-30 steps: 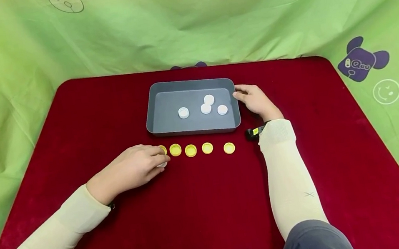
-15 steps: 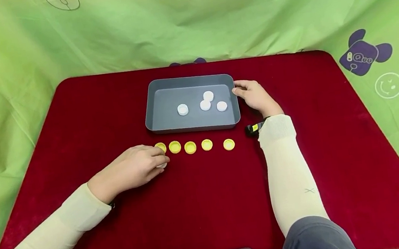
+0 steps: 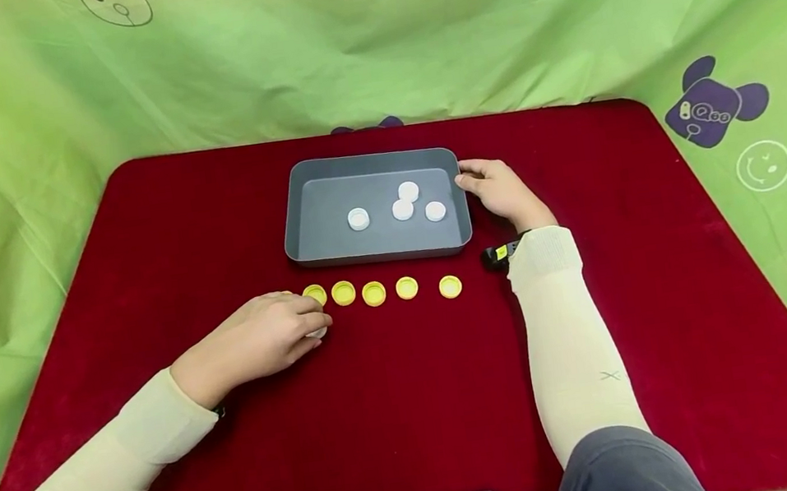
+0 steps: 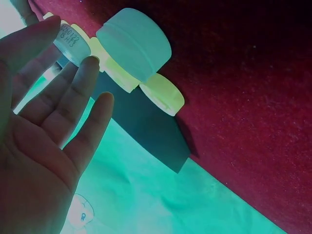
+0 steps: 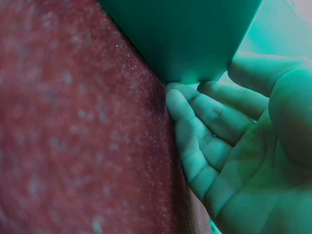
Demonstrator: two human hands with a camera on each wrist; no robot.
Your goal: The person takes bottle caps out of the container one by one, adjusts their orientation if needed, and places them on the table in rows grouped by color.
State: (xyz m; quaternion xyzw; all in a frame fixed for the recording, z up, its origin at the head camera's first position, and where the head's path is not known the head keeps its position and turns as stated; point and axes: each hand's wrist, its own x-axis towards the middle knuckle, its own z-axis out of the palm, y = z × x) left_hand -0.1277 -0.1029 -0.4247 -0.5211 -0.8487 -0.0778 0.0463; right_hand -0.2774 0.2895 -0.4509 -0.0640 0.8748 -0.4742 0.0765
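My left hand point(image 3: 263, 335) pinches a white bottle cap point(image 4: 73, 45) with print on its side, low over the red cloth; the head view shows only a sliver of it below the fingertips. Just beyond the fingers runs a row of upturned yellow caps point(image 3: 373, 294). A second pale cap point(image 4: 134, 44) looms large in the left wrist view, and the hand hides it in the head view. My right hand point(image 3: 502, 192) holds the right end of the grey tray point(image 3: 380, 254), thumb at the rim and fingers against the outer wall.
Several white caps point(image 3: 403, 209) lie inside the tray, grouped toward its right side, with one white cap point(image 3: 358, 219) apart on the left. Red cloth point(image 3: 415, 408) covers the table, and a green printed curtain point(image 3: 368, 50) hangs behind it.
The left hand has shifted slightly toward the person with the white cap, and a sliver of another yellow cap now shows behind its knuckles. The right hand stays at the tray.
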